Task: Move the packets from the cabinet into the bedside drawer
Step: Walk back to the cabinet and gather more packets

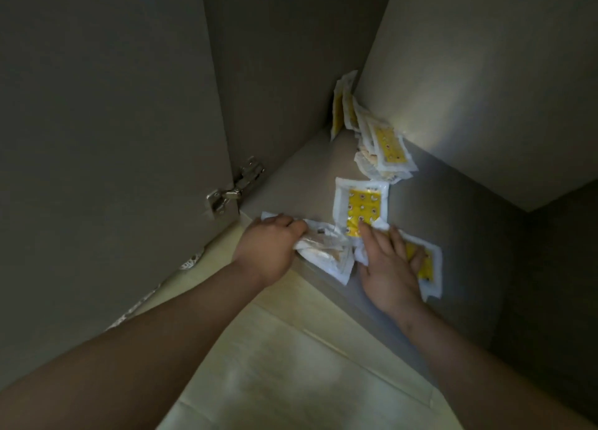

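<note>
Gathering stage: the left hand (270, 245) clutches a bunch of packets (323, 251) at the front of the cabinet shelf (307, 177); the right hand (390, 263) lies flat, seemingly pinning another. Next, scoop the back pile (385, 148).

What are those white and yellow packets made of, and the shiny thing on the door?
The packets look like thin plastic or coated paper pouches. They have white crinkly edges and a slight sheen, and the bunched ones crumple softly. The hinge looks like bare polished metal because it glints silver.
</note>
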The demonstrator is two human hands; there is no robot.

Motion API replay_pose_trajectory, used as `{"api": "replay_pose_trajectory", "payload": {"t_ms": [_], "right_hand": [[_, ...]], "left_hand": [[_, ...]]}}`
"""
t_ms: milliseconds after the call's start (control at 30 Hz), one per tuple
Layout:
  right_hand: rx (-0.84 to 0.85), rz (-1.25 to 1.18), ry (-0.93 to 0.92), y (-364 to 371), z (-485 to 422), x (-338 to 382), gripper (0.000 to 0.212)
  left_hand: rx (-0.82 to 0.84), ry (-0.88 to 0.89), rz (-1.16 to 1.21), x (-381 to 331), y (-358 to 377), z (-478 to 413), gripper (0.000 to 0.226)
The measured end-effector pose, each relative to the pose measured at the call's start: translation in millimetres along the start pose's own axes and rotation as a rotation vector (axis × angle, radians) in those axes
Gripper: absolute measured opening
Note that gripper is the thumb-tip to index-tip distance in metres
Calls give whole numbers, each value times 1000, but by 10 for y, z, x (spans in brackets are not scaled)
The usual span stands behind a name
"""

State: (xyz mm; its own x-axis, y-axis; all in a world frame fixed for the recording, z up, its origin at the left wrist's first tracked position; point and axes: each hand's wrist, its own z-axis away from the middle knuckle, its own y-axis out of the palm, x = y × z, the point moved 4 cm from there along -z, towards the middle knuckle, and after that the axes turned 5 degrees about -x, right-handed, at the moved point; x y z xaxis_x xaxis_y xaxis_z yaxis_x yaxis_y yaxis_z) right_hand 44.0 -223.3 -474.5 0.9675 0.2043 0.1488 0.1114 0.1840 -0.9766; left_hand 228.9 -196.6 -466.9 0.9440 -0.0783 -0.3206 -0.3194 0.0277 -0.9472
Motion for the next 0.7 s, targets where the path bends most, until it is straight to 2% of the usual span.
{"api": "replay_pose_trajectory", "payload": {"t_ms": [100,200,333,400,467,567,700], "right_hand": [[-42,-20,-106,151,231,112,67],[-115,-108,-233,242,357,188,68],[-215,-73,-384,280,493,256,75],[-284,-123,-444,269,531,321,70],[-302,-184,-489,273,549,371,72],[-235,-366,-467,277,581,388,74],[-177,-486,-294,214,603,309,60]], "left_hand": [[-16,-12,44,138,-67,177,39],[-64,-179,225,256,-159,289,28],[-115,-548,761,307,-88,404,13],[-89,-690,1072,291,-23,471,16],[-45,-813,1259,298,48,549,18],[43,-939,1304,331,146,668,12],[91,-990,1251,348,160,723,15]]}}
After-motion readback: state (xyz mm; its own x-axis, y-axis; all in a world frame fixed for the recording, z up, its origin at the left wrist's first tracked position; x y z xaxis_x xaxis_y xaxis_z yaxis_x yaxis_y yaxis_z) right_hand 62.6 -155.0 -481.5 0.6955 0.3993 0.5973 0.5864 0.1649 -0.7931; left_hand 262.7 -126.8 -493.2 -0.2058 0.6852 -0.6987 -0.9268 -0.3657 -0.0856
